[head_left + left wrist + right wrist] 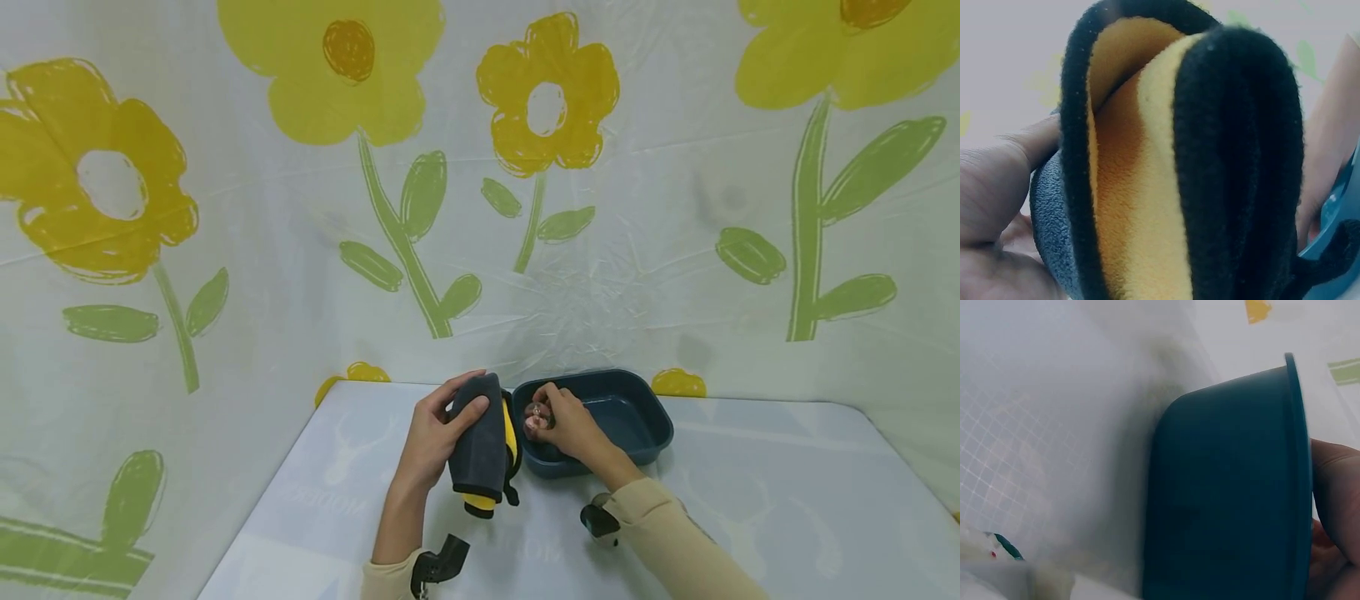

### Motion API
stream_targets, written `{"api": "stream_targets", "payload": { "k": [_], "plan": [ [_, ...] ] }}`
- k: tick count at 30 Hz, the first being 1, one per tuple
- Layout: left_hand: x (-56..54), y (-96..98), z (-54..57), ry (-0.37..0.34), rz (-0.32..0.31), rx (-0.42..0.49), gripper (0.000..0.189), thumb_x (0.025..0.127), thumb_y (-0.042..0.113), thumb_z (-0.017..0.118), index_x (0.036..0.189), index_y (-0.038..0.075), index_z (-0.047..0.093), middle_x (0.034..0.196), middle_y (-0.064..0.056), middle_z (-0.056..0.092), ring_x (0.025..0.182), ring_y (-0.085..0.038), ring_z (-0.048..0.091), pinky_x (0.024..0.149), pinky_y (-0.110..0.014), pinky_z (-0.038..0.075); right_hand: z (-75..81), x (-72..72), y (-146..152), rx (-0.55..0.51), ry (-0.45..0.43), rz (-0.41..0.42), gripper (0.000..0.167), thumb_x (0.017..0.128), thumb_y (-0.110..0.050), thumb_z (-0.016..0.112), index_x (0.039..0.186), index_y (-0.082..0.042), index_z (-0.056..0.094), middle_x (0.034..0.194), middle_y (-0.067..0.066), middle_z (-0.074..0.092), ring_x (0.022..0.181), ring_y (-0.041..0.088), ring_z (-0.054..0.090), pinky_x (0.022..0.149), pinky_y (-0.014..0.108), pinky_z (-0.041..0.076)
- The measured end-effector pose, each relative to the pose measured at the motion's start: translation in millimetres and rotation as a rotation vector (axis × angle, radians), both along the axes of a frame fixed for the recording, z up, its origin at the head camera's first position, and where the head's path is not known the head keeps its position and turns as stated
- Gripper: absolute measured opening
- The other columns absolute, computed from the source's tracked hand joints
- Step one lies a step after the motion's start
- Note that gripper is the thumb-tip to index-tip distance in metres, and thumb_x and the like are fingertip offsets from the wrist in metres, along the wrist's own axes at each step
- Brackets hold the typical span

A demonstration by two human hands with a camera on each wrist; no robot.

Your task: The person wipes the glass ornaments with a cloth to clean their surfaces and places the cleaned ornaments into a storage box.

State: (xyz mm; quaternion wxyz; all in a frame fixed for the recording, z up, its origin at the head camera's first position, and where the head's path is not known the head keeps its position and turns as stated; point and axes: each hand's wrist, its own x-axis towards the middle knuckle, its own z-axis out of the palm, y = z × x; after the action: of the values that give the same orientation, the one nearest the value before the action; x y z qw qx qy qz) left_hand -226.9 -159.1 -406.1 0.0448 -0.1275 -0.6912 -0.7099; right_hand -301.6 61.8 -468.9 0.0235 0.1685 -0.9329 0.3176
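Note:
My left hand (433,433) grips a folded towel (478,450), dark grey outside and yellow inside, with black edging. Its thumb presses on the grey face. The left wrist view shows the towel's layered folds (1141,162) close up, and a black strap (1335,256) sticks out at the right. My right hand (573,425) reaches over the left side of a dark blue-green tub (622,417), fingers curled about a small shiny, pinkish thing (536,422); its kind I cannot tell. The right wrist view has the tub's outer wall (1229,487), which hides most of that hand.
The tub stands at the back of a pale, faintly patterned table (322,500), close to the towel's right side. Behind rises a white sheet (645,208) printed with yellow flowers. A dark wrist camera (442,560) sits on the left sleeve, another (600,518) by the right cuff.

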Motion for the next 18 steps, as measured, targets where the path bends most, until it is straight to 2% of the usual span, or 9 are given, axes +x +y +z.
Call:
{"api": "stream_targets", "payload": {
  "k": [10, 18],
  "plan": [
    [0.4, -1.2, 0.3, -0.001, 0.001, -0.011, 0.038, 0.093, 0.018, 0.068, 0.131, 0.017, 0.062, 0.129, -0.011, 0.060, 0.091, -0.019, 0.067, 0.075, -0.030, 0.059, 3.4, 5.0, 2.2, -0.010, -0.001, -0.004, 0.044, 0.083, -0.021, 0.079, 0.121, -0.013, 0.059, 0.108, 0.010, 0.060, 0.093, 0.022, 0.056, 0.082, 0.045, 0.050],
    [-0.1, -0.6, 0.0, -0.012, 0.007, -0.015, 0.038, 0.093, 0.020, 0.069, 0.130, 0.022, 0.063, 0.130, -0.008, 0.060, 0.092, -0.018, 0.067, 0.076, -0.030, 0.059, 3.5, 10.2, 5.8, 0.000, 0.023, -0.004, 0.046, 0.085, -0.026, 0.078, 0.126, -0.013, 0.062, 0.108, 0.010, 0.060, 0.095, 0.025, 0.058, 0.081, 0.045, 0.051]
  ]
}}
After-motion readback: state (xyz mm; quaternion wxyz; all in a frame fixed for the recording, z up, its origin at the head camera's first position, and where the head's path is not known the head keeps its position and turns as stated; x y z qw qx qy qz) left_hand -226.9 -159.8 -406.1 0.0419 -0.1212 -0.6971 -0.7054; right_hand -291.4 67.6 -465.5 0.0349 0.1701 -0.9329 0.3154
